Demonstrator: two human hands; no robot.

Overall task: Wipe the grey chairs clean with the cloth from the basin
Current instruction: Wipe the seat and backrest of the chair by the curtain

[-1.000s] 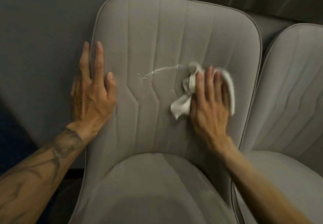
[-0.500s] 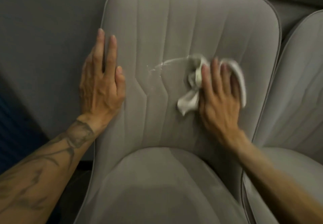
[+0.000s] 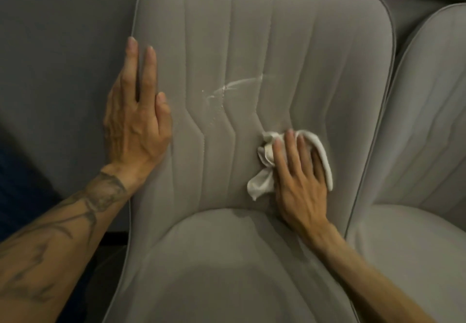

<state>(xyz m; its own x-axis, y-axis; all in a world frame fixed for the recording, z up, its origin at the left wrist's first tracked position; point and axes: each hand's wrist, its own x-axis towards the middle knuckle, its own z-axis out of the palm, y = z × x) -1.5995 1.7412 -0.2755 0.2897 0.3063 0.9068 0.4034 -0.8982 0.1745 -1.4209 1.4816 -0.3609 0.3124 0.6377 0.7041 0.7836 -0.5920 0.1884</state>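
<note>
Head view: the straight fingers [image 3: 292,151] of the right hand [image 3: 300,186] lie flat and unclenched on a crumpled white cloth [image 3: 263,184], pressing it against the backrest [image 3: 252,33] rather than gripping it. One fold of the cloth wraps round the hand's little-finger edge, and a loose corner trails out toward seven o'clock. The cloth sits at about four o'clock on the backrest of the grey upholstered chair with stitched vertical seams [image 3: 348,70], just above the seat cushion [image 3: 227,259]. A pale wet streak [image 3: 234,87] marks the fabric at eleven o'clock from the cloth, apart from it. The left hand [image 3: 136,126], its fingers [image 3: 131,70] likewise stretched out and holding nothing, rests flat over the backrest's edge at nine o'clock, and its tattooed forearm [image 3: 50,247] runs off toward seven o'clock. A second grey chair [image 3: 428,121] stands just beside, at three o'clock.
</note>
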